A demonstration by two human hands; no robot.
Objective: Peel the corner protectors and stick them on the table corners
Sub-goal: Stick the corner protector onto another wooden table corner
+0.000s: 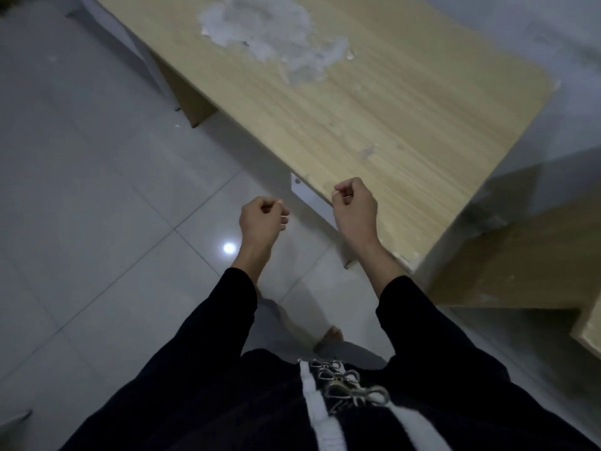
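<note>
Fingers [345,189] curled; right hand [355,208] by table [390,109] edge

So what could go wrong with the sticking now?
The near corner of the light wooden table looks chipped and rough, so a protector might not stick well there. Both the left hand and right hand have curled fingers; if anything small is pinched inside, which I can't see, it might fold onto itself.

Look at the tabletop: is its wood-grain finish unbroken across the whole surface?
No, the table has a large pale patch near its far end where the wood-grain finish is gone.
</note>
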